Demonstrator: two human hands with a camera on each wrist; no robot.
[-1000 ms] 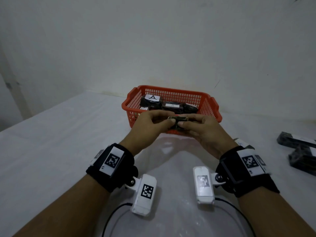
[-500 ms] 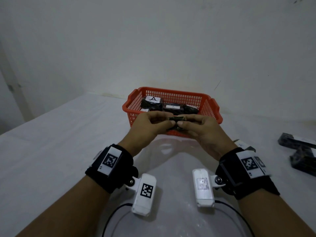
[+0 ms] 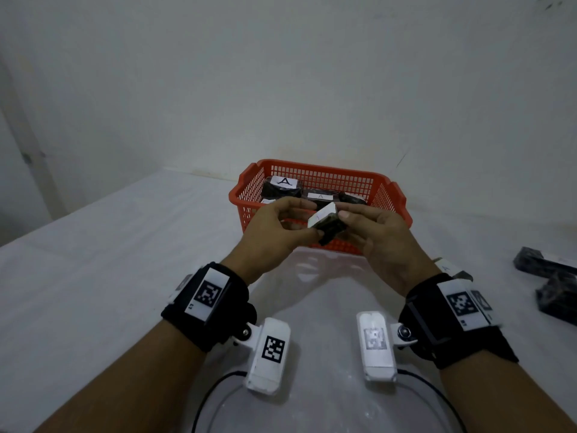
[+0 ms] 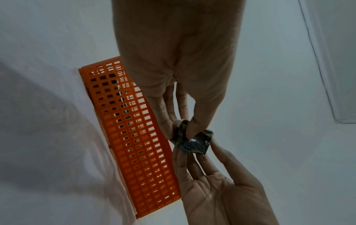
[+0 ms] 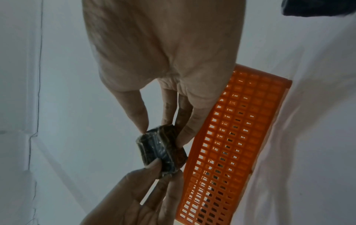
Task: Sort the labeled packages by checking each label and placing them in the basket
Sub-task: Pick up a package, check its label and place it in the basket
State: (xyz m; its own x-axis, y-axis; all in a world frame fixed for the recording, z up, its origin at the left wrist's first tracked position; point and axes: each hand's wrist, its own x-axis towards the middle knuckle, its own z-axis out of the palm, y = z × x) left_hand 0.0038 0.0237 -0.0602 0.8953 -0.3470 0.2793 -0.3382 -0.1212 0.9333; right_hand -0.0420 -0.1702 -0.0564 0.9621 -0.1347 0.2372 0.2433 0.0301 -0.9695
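A small black wrapped package (image 3: 327, 225) with a white label face is held in the air just in front of the orange basket (image 3: 390, 195). My left hand (image 3: 281, 228) pinches its left end and my right hand (image 3: 368, 228) pinches its right end. The white label is tilted up toward me. In the left wrist view the package (image 4: 192, 141) sits between my thumb and fingertips, with the right hand's fingers on it from below. The right wrist view shows the package (image 5: 159, 150) pinched the same way beside the basket wall (image 5: 231, 144). Labeled black packages (image 3: 282, 187) lie in the basket.
More black packages (image 3: 543, 264) lie on the white table at the far right, and another labeled one (image 3: 449, 267) peeks out behind my right wrist. A white wall stands close behind the basket. Cables run across the table near my forearms.
Both hands have turned the package so its white label face now tilts up toward me; before it was held flat and edge-on. The hands stayed in front of the basket.
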